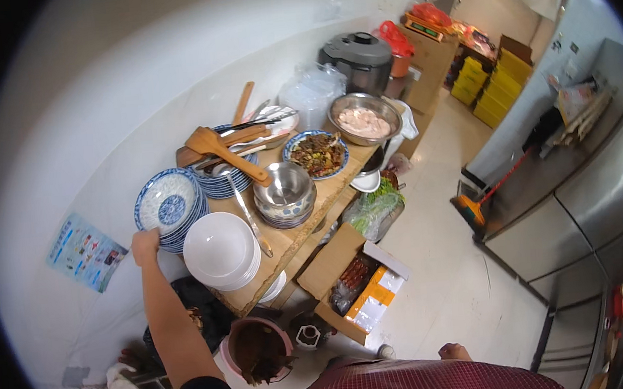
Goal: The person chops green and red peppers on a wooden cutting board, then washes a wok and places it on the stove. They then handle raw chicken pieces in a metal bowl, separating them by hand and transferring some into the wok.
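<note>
My left hand [145, 247] reaches to the near left rim of a stack of blue-and-white patterned dishes [170, 204], its fingers closed at the upper dish's edge. Right beside that stack stands a pile of plain white plates [220, 248]. Behind them are more blue-rimmed plates [227, 184], with a wooden spatula [230, 156] and other utensils lying across the top. A long metal utensil [248, 216] rests between the white plates and a steel bowl [284, 184] set in a patterned bowl. My right hand [455, 352] hangs curled beside my red checked apron [383, 382]; nothing shows in it.
The wooden table [289, 257] also bears a plate of cooked food [316, 155], a steel basin of pale food [365, 123] and an electric pressure cooker [356, 60]. Below stand an open cardboard box [331, 256] and a pink bucket [227, 346]. Steel cabinets [574, 216] line the right.
</note>
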A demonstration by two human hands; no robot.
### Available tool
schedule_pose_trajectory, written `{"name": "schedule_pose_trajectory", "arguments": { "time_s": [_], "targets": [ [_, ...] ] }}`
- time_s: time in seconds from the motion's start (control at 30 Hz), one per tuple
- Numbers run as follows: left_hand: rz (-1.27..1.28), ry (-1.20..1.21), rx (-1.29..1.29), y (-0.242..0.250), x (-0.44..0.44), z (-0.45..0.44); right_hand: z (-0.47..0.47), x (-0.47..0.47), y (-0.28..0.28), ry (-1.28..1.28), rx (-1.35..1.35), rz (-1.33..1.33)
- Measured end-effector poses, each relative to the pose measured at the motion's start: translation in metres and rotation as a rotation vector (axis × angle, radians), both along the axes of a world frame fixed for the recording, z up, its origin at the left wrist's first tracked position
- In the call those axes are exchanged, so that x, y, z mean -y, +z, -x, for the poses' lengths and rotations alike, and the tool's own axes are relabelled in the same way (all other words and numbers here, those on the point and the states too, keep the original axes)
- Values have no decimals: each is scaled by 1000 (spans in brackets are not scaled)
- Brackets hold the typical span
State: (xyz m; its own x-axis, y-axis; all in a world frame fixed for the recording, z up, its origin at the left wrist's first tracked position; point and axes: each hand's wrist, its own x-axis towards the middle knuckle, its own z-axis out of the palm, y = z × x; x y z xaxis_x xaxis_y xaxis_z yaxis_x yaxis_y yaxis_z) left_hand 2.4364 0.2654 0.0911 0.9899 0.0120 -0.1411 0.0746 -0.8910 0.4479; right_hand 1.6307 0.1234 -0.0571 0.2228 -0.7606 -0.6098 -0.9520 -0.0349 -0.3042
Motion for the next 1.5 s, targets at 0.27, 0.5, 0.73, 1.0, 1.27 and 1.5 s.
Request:
{"name": "schedule_pose_trajectory", "arguments": {
  "time_s": [0.27, 0.5, 0.73, 1.0, 1.27, 1.5],
  "targets": [
    [995, 217, 31, -23, -39, -66, 43, -32, -32, -90, -24, -92],
    [257, -280, 552, -83, -231, 37, 31, -1, -29, -90, 253, -19],
    [511, -425, 252, -145, -137, 362, 118, -11, -73, -42, 298, 1],
    [552, -659, -794, -174, 119, 647, 321, -69, -83, -493, 175, 89],
    [374, -910, -978, -175, 218, 793, 432, -119, -82, -873, 196, 207],
    [142, -1185, -1147, -206, 328, 989, 512, -87, -68, -907, 295, 358]
  ]
}}
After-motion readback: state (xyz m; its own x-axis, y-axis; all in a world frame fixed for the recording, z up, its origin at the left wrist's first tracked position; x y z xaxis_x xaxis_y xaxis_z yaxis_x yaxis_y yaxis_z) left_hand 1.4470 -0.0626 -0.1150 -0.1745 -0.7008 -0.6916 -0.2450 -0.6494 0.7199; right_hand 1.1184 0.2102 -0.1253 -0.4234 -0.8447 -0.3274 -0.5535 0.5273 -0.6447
